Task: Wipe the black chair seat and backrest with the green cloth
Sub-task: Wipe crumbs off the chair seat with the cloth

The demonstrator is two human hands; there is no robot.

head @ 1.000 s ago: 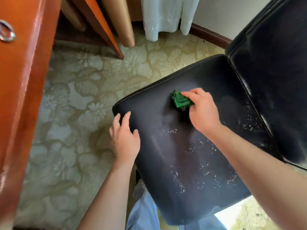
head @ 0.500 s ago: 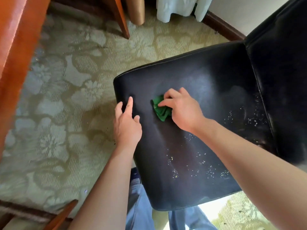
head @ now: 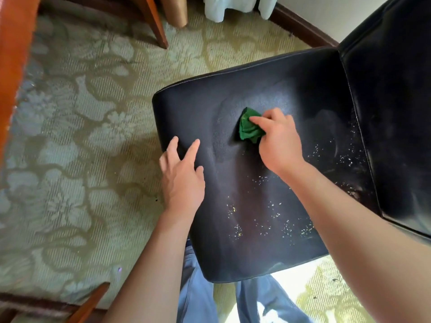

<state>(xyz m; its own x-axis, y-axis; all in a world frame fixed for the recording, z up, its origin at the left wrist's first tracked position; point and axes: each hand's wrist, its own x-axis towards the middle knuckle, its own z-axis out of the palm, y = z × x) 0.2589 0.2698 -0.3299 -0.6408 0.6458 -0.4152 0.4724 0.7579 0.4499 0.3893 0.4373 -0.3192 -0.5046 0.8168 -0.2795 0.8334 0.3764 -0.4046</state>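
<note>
The black chair seat [head: 233,89] fills the middle of the view, with its black backrest [head: 394,113] rising at the right. Pale crumbs are scattered over the seat's near and right parts. My right hand [head: 277,141] grips the crumpled green cloth [head: 248,128] and presses it onto the seat near its centre. My left hand [head: 182,176] rests on the seat's left edge with fingers straight and spread, holding nothing.
A patterned green carpet [head: 81,136] covers the floor. Orange wooden furniture [head: 14,54] stands along the left edge, and a wooden leg [head: 156,26] is at the top. A white cloth [head: 224,8] hangs at the top by the baseboard. My blue trouser legs [head: 198,294] show below the seat.
My right hand with the green cloth slid toward the seat's left front edge, then back toward the centre. My left hand stayed on the seat's left edge. The view shifted slightly.
</note>
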